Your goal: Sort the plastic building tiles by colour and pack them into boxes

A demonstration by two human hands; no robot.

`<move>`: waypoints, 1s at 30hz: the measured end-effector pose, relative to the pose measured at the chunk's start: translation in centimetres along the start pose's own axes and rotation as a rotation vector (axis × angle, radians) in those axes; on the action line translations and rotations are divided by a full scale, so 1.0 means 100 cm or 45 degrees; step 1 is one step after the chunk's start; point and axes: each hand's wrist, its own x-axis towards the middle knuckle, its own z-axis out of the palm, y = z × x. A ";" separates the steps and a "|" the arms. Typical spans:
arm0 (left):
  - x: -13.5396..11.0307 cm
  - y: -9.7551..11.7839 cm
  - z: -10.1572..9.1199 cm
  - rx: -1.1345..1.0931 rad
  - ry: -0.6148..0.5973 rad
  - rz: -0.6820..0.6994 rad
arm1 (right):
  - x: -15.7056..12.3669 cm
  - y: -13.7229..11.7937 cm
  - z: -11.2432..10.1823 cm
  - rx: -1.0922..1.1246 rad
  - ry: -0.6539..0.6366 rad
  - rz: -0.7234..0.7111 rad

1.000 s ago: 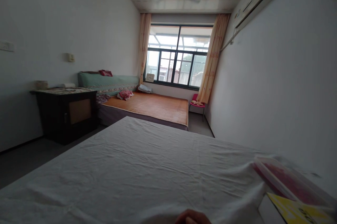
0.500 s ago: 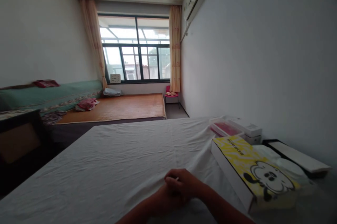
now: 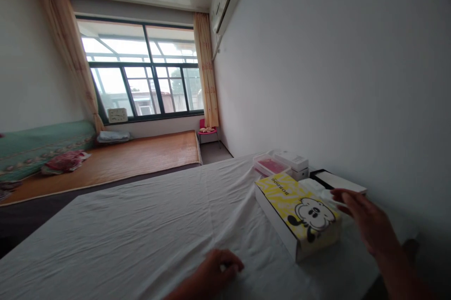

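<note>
My left hand rests low over the white cloth, its fingers curled in toward the thumb. A small pale spot shows between them; whether it is an object or the cloth behind, I cannot tell. My right hand reaches out beyond the far right corner of the yellow box, fingers stretched forward. Its fingertips are at a white item behind the box; contact is unclear. The box has a cartoon dog's face and the lettering BOBDOG on its lid.
Behind the yellow box sit a clear container with pink contents, small white boxes and a white-topped black tray. The wall borders the table on the right. A bed stands beyond, under the window.
My hands, clasped together before with a small white thing showing, have come apart. My right hand has gone right, past the yellow box. The view has turned to the right.
</note>
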 end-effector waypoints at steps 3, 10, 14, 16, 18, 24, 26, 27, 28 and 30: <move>0.014 0.008 0.014 -0.008 0.057 0.008 | 0.026 0.059 -0.028 -0.406 0.233 0.113; 0.060 0.024 0.045 -0.179 0.158 0.066 | 0.050 0.127 -0.025 -0.480 0.075 0.282; 0.082 0.026 0.053 -0.383 0.187 0.007 | 0.047 0.121 -0.026 -0.448 -0.068 0.348; 0.091 0.029 0.052 -0.483 0.176 -0.038 | 0.042 0.113 -0.026 -0.294 -0.212 0.456; 0.097 0.036 0.047 -0.582 0.183 -0.123 | 0.038 0.103 -0.025 -0.178 -0.338 0.560; 0.109 0.055 0.039 -0.895 0.105 -0.058 | 0.037 0.077 -0.001 -0.320 -0.393 0.526; 0.109 0.054 0.039 -1.015 0.086 0.014 | 0.037 0.075 0.008 -0.352 -0.429 0.529; 0.107 0.052 0.039 -1.056 0.087 0.027 | 0.036 0.075 0.013 -0.366 -0.447 0.529; 0.105 0.050 0.038 -1.083 0.088 0.026 | 0.035 0.075 0.017 -0.377 -0.465 0.526; 0.097 0.043 0.032 -1.113 0.100 0.007 | 0.031 0.073 0.028 -0.396 -0.517 0.535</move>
